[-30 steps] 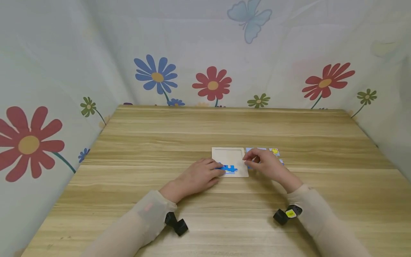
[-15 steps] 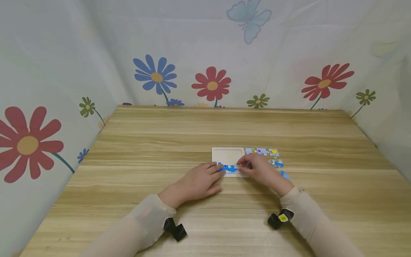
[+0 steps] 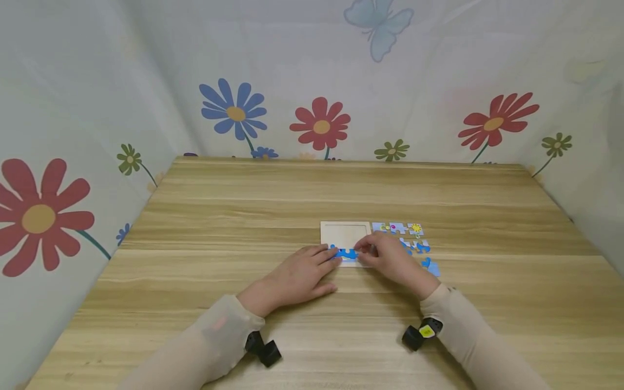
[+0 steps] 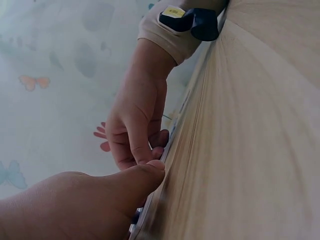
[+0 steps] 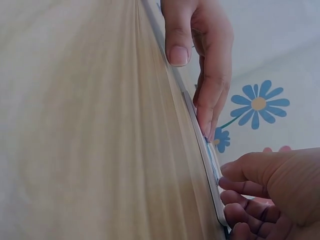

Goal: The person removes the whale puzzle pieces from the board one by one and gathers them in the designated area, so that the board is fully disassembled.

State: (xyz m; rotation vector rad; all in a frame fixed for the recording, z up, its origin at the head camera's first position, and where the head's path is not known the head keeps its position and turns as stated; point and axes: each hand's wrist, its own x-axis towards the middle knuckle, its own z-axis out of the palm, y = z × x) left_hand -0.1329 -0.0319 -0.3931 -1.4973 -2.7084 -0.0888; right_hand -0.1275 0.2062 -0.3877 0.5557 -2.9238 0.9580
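Observation:
A shallow wooden puzzle tray (image 3: 341, 234) lies flat near the middle of the table. Along its lower side sit joined blue puzzle pieces (image 3: 347, 254). My left hand (image 3: 297, 273) rests its outstretched fingertips on the left end of these pieces. From the right, my right hand (image 3: 392, 261) reaches over the tray, thumb and forefinger pinching a puzzle piece at the right end of the row; the fingers mostly hide that piece. In the right wrist view, the right thumb and fingers (image 5: 250, 170) are right at the tray's edge, and the left fingertips press down farther along it.
Right of the tray lie several loose puzzle pieces: pale blue ones (image 3: 397, 228), one with a yellow sun (image 3: 416, 228), blue ones (image 3: 422, 247) and another blue one (image 3: 430, 266). Wood-grain tabletop (image 3: 234, 211) surrounds them, with a flower-printed curtain (image 3: 273, 65) behind.
My right hand has moved left from the tray's right edge to the row of blue pieces, uncovering loose pieces on the right. My left hand has stayed almost in place.

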